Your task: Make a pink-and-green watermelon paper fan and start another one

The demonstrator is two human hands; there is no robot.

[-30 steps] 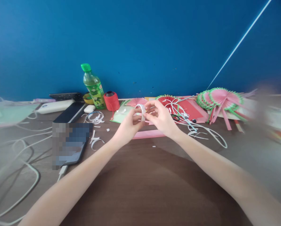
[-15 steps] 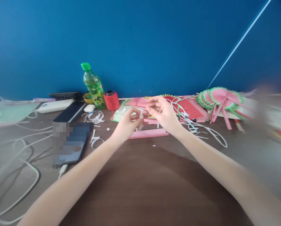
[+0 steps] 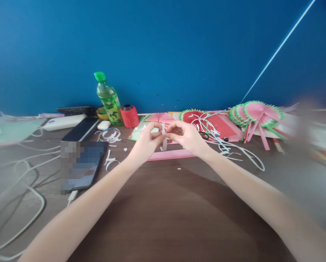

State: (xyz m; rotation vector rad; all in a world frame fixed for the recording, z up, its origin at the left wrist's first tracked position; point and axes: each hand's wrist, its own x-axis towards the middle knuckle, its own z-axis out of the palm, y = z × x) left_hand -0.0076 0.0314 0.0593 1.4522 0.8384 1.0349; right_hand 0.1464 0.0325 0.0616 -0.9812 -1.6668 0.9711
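Observation:
Between my two hands, above the desk, a narrow whitish strip [image 3: 164, 143] hangs upright; its ends show above and below the fingertips. My left hand [image 3: 145, 142] is closed in a pinch on it. The fingers of my right hand [image 3: 189, 137] are pinched together at the strip's other side, almost touching the left fingertips; what sits right between them is too small to make out. Behind and below lies a long folded pink paper strip [image 3: 171, 154]. A pink pleated paper fan [image 3: 160, 117] shows just beyond the fingers.
Left of my hands stand a green-capped bottle [image 3: 108, 100] and a red thread spool [image 3: 130, 117]. A phone [image 3: 89, 163] with a cable lies nearer. To the right are a red-and-green pleated fan [image 3: 191, 115], tangled white cords [image 3: 250, 154] and several pink-green paper fans [image 3: 257, 112].
My right hand has moved slightly left and down, and its fingers have closed at the strip beside the left fingertips. The strip now stands straighter.

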